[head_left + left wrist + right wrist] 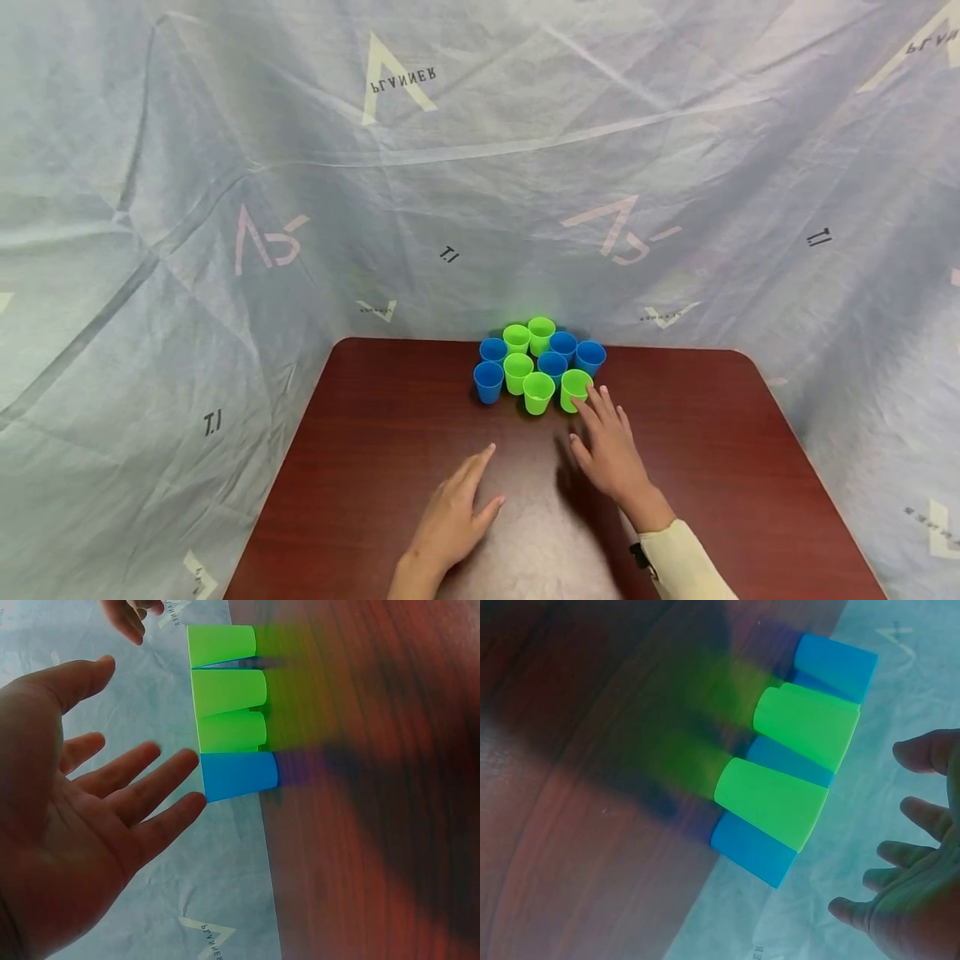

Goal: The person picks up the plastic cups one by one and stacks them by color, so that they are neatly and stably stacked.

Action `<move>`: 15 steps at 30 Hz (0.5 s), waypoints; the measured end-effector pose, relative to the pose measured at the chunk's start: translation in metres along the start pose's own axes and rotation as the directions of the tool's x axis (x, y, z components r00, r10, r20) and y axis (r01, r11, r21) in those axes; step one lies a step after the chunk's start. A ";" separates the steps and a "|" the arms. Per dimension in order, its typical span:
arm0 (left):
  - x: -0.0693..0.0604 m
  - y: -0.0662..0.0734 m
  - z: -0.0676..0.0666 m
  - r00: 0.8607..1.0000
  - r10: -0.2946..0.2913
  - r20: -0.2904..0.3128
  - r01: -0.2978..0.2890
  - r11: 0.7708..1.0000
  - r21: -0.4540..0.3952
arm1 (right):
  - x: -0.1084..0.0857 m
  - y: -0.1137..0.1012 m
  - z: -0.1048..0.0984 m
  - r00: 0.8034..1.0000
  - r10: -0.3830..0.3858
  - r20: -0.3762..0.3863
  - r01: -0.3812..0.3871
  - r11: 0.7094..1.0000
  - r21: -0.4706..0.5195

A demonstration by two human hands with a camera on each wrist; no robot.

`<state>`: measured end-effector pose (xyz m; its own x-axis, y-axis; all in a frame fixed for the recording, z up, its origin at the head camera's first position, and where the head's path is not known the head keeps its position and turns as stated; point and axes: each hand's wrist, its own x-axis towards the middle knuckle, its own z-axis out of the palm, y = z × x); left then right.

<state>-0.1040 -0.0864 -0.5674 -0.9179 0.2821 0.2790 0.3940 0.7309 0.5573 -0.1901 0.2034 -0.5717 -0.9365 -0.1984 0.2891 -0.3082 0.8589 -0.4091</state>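
Observation:
Several green and blue plastic cups stand upright in a cluster near the table's far edge, mouths up. My right hand [611, 454] hovers with spread fingers by the front right green cup [576, 392]; the right wrist view shows a gap between the fingers and that green cup [772, 802]. My left hand [450, 512] is held above the table nearer to me, fingers extended and thumb apart, holding nothing. A blue cup [488, 383] stands at the cluster's front left, beyond the left fingertips. Another green cup [537, 394] is at front centre.
The dark red wooden table [375, 467] has rounded far corners. A grey printed sheet [480, 208] hangs behind it and on both sides. More blue cups [590, 358] and green cups [542, 333] make up the back of the cluster.

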 end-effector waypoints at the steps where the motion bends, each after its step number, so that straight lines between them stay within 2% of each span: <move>1: -0.001 -0.001 0.001 1.000 0.003 0.003 -0.003 1.000 0.005 | 0.001 0.001 0.000 1.000 0.000 -0.001 0.000 1.000 0.000; 5: -0.004 -0.001 0.001 0.999 -0.010 0.033 0.009 1.000 0.016 | 0.006 0.002 0.001 1.000 0.002 0.005 -0.002 1.000 -0.004; 10: -0.003 0.000 -0.002 0.997 -0.055 0.062 0.056 0.998 -0.012 | 0.015 0.004 0.003 1.000 -0.005 0.001 0.005 1.000 -0.010; 15: -0.004 0.001 -0.004 0.996 -0.063 0.063 0.064 0.998 -0.022 | 0.024 0.008 0.007 1.000 0.004 0.017 -0.004 1.000 -0.008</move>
<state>-0.1000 -0.0892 -0.5643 -0.9420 0.2740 0.1938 0.3350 0.7340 0.5908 -0.2159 0.2027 -0.5742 -0.9405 -0.2029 0.2727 -0.3032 0.8633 -0.4034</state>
